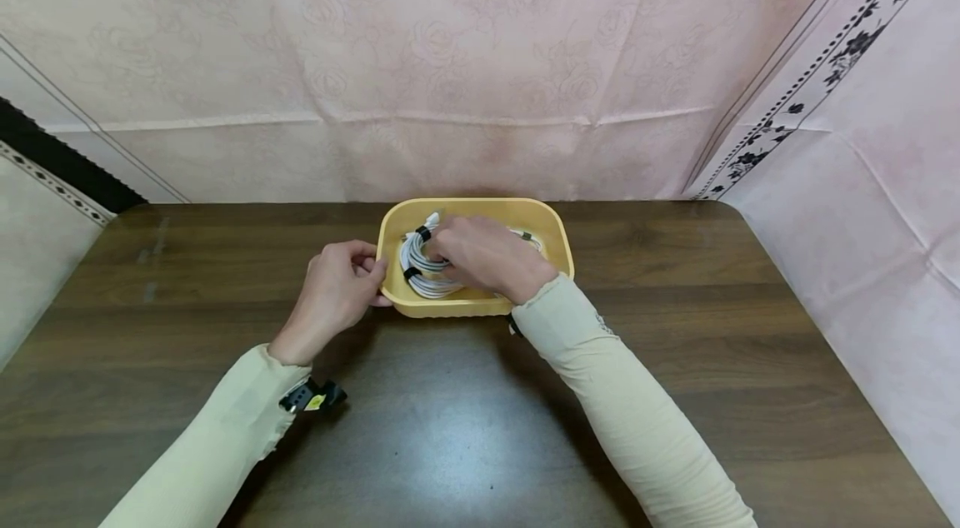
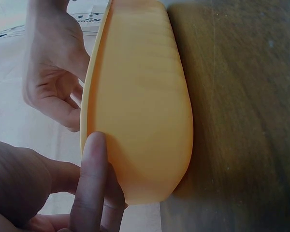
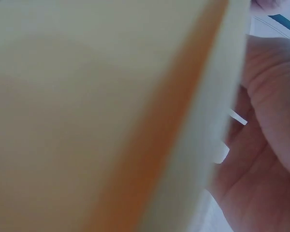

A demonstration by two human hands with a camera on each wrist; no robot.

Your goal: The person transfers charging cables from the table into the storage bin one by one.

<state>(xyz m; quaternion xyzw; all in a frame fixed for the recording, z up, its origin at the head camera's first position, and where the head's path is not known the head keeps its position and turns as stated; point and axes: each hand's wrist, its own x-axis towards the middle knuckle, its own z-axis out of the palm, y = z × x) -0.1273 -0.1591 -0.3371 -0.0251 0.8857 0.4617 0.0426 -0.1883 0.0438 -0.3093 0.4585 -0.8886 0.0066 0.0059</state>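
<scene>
A yellow plastic tub [image 1: 472, 208] stands at the middle of the dark wooden table. Inside lie coiled white cables [image 1: 417, 268] bound with black ties. My left hand [image 1: 372, 271] grips the tub's left rim; in the left wrist view one finger [image 2: 91, 179] lies along the tub's outer wall [image 2: 145, 101]. My right hand [image 1: 442, 253] reaches down into the tub, its fingers curled over the cable bundle and hiding most of it. That right hand [image 2: 53, 77] also shows past the rim in the left wrist view. The right wrist view shows the blurred tub wall [image 3: 87, 121], my palm [image 3: 266, 164] and a bit of white cable [image 3: 237, 118].
The wooden table [image 1: 465, 428] stretches wide in front of the tub and to both sides. Pink flowered cloth [image 1: 480, 53] hangs behind the table and along the right side. The table's back edge runs just behind the tub.
</scene>
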